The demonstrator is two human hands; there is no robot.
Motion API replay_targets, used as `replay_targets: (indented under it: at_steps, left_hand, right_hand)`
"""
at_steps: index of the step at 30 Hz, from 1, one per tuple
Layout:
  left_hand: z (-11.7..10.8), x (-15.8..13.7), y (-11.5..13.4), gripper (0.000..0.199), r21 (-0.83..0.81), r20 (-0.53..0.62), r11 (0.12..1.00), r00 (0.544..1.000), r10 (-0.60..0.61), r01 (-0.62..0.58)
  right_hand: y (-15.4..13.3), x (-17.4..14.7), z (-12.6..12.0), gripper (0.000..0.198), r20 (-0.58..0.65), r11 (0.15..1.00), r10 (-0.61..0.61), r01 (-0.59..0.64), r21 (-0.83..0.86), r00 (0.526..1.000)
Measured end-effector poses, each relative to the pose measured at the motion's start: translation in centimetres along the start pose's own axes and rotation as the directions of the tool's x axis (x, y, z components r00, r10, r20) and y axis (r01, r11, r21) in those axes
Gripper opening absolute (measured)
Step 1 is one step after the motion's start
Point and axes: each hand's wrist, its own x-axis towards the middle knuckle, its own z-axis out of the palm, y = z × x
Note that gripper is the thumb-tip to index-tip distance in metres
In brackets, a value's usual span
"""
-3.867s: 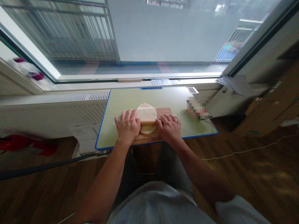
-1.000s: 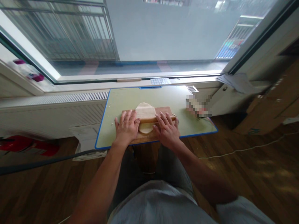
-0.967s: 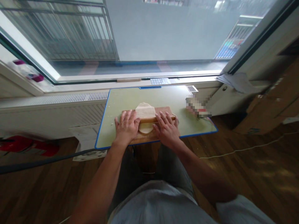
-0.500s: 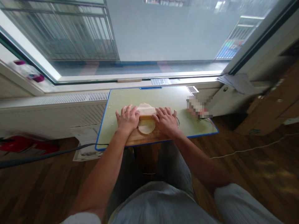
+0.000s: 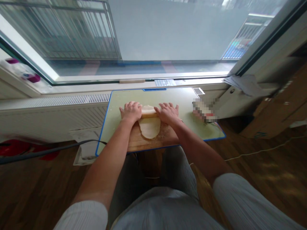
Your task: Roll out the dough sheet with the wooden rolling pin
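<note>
A pale, flat sheet of dough (image 5: 150, 128) lies on a brown wooden cutting board (image 5: 168, 136). Across its far part rests a short wooden rolling pin (image 5: 150, 115), with dough showing in front of it and behind it. My left hand (image 5: 131, 111) is closed over the pin's left end, pressing from above. Over the right end sits my right hand (image 5: 168, 112), its thumb pointing inward along the pin. Both ends of the pin are hidden under my palms.
The wooden board sits on a pale green tabletop with a blue edge (image 5: 192, 131). A blurred-out object (image 5: 205, 110) lies on its right side. Beyond are a radiator (image 5: 91, 99) and a window sill. Cardboard boxes (image 5: 268, 118) stand at right, and a dark strap (image 5: 59, 147) crosses at left.
Both hands and the rolling pin have moved away from me, toward the far edge of the dough. More of the dough shows on the near side, and it looks longer.
</note>
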Motion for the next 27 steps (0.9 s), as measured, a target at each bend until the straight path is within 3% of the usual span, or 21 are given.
replay_targets:
  at_steps: [7, 12, 27]
  left_hand:
    - [-0.1, 3.1, 0.4, 0.055, 0.040, 0.050, 0.995, 0.995, -0.088, 0.086]
    - [0.1, 3.5, 0.3, 0.056, 0.058, 0.067, 0.995, 0.994, -0.083, 0.079]
    - [-0.4, -3.7, -0.1, 0.059, 0.102, 0.044, 0.993, 0.997, 0.062, -0.066]
  right_hand:
    - [-0.1, 3.6, -0.4, 0.063, 0.088, 0.992, 0.117, -0.122, 0.042, 0.989]
    - [-0.1, 4.0, -0.4, 0.062, 0.101, 0.991, 0.129, -0.133, 0.034, 0.987]
    - [0.1, -4.2, -0.5, 0.066, 0.014, 1.000, 0.027, -0.027, -0.006, 1.000]
